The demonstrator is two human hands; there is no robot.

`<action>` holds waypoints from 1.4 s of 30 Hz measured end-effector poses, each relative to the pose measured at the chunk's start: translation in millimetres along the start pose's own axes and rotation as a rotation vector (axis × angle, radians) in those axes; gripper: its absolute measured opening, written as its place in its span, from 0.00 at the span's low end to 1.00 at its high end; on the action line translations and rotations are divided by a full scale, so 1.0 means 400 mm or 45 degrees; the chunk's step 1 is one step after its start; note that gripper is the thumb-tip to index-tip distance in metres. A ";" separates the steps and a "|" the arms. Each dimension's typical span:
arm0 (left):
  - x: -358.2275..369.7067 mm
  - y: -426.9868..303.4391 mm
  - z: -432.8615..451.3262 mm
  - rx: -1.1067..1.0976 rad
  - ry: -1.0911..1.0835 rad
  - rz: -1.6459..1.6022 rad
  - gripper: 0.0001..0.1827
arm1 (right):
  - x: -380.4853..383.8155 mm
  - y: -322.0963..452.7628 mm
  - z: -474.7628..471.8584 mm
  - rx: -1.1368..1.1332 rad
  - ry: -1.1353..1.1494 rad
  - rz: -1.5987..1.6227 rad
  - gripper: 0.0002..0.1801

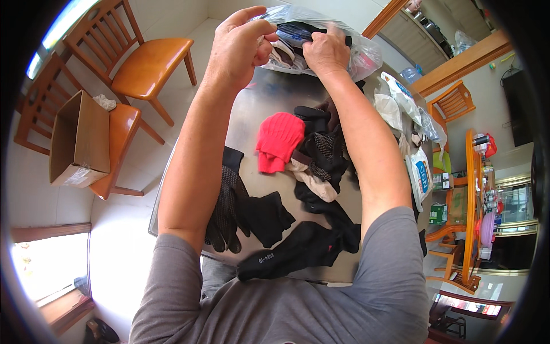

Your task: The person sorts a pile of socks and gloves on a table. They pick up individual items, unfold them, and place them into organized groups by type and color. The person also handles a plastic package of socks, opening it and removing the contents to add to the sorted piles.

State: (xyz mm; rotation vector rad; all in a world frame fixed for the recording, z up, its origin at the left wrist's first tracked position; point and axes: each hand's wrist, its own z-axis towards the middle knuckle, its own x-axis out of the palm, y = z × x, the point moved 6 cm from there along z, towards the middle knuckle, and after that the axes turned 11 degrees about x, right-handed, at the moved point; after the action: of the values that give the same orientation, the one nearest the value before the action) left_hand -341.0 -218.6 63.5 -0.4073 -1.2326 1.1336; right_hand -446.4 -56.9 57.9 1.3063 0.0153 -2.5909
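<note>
At the far end of a shiny grey table (247,112) lies a clear plastic bag (367,53) with folded clothing in it. My left hand (240,49) is at the bag's left rim, fingers curled; whether they grip the film is hidden. Over the bag's mouth, my right hand (327,53) touches dark cloth (296,34), its fingertips blurred. Between my forearms are a red ribbed knit piece (281,139), a beige sock (318,185) and black dotted knitwear (324,152). Nearer me lie a black dotted glove (227,202), black cloth (266,217) and a black sock (285,253).
White printed plastic packages (419,178) line the table's right edge. To the left, a cardboard box (79,142) sits on a wooden chair (122,146), with another chair (150,60) beyond. A wooden table (470,206) holding various goods stands farther right.
</note>
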 end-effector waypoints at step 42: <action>0.079 -0.019 -0.067 -0.011 0.484 0.969 0.17 | 0.103 0.029 -0.056 -0.506 0.182 0.070 0.22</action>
State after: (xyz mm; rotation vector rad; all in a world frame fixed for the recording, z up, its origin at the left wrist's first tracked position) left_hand -316.5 -187.0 76.9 -1.1047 -0.7474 1.5898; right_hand -449.6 -74.0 12.9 1.3109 0.4856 -2.2860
